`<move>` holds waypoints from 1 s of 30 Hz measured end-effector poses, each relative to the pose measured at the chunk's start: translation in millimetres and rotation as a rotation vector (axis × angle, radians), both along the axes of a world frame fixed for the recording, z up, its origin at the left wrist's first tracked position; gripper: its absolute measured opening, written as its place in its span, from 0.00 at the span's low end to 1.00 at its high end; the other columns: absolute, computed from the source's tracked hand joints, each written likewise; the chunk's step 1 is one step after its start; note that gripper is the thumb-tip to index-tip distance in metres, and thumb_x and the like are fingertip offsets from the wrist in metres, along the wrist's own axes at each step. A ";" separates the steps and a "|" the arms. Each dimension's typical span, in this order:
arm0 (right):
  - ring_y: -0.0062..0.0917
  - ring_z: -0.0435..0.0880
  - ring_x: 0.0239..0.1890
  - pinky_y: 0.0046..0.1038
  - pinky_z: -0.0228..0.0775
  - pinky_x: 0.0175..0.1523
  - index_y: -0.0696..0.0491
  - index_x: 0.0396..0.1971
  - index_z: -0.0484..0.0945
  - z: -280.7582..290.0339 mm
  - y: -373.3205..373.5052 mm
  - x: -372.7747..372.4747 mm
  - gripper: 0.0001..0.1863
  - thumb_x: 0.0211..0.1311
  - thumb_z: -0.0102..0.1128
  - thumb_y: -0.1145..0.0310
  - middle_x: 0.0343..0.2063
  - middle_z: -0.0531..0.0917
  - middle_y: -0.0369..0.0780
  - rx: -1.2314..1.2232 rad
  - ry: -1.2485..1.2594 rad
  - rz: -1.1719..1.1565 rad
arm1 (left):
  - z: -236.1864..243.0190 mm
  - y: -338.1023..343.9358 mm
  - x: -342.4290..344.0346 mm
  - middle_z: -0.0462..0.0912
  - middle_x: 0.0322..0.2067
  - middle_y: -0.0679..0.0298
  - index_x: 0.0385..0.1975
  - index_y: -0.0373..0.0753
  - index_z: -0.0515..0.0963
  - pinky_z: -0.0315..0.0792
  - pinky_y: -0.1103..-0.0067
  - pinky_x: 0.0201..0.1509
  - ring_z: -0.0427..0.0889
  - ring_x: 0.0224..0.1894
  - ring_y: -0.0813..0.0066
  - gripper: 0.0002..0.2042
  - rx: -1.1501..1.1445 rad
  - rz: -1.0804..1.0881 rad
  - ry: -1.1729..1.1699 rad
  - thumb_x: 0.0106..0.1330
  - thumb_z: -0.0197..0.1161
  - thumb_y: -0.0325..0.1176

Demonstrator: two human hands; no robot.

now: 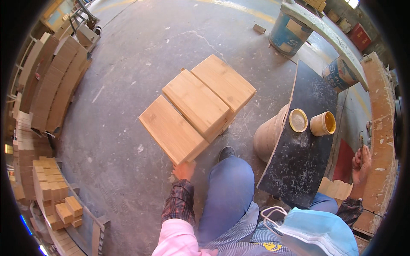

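In the head view, 3 pale-brown rectangular wooden blocks [197,103] sit side by side, left of the scuffed black board's [294,170] left edge. The left hand [184,170] meets their nearest corner, grip unclear; the right hand [362,164] pinches a small slim object [361,141]. Steadying that corner would probably help.
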State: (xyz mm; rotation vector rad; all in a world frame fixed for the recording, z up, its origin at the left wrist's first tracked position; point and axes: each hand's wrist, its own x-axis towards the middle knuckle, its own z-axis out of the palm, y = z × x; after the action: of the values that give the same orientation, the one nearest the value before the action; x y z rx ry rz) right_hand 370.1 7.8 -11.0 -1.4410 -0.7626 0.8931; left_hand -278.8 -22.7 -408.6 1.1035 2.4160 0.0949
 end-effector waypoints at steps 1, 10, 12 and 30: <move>0.10 0.65 0.23 0.17 0.55 0.26 0.52 0.47 0.80 -2.4 1.2 -5.0 0.10 0.85 0.58 0.62 0.27 0.72 0.29 0.013 0.054 -0.017 | -4.8 8.2 2.0 0.76 0.64 0.43 0.58 0.33 0.82 0.69 0.53 0.70 0.67 0.73 0.40 0.34 -0.017 0.094 -0.063 0.57 0.77 0.52; 0.11 0.61 0.24 0.18 0.55 0.27 0.57 0.56 0.79 17.8 -44.3 5.3 0.14 0.87 0.54 0.62 0.28 0.68 0.30 0.193 0.224 0.066 | -1.6 -41.8 -72.9 0.77 0.63 0.53 0.72 0.39 0.68 0.81 0.66 0.58 0.82 0.60 0.60 0.35 0.293 0.621 -0.992 0.66 0.73 0.40; 0.11 0.60 0.23 0.18 0.54 0.27 0.58 0.58 0.79 8.1 -59.4 6.4 0.15 0.87 0.53 0.63 0.27 0.67 0.30 0.231 0.322 0.144 | 55.7 -96.9 -82.8 0.75 0.66 0.54 0.75 0.40 0.63 0.82 0.65 0.59 0.83 0.60 0.63 0.35 0.329 0.792 -1.314 0.68 0.68 0.37; 0.19 0.80 0.27 0.21 0.71 0.32 0.52 0.49 0.79 -17.0 -168.7 -126.7 0.07 0.83 0.60 0.66 0.31 0.86 0.39 0.286 0.535 0.088 | 339.6 -9.6 225.1 0.76 0.65 0.46 0.83 0.35 0.49 0.77 0.69 0.64 0.79 0.64 0.63 0.48 0.140 -0.335 -1.463 0.68 0.72 0.37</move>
State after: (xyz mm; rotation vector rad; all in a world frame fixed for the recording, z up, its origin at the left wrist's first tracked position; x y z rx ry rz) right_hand 243.3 -160.9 -28.0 -0.8650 -0.5226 1.1243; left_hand -53.8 -32.3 -69.0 0.9218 0.9236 0.6859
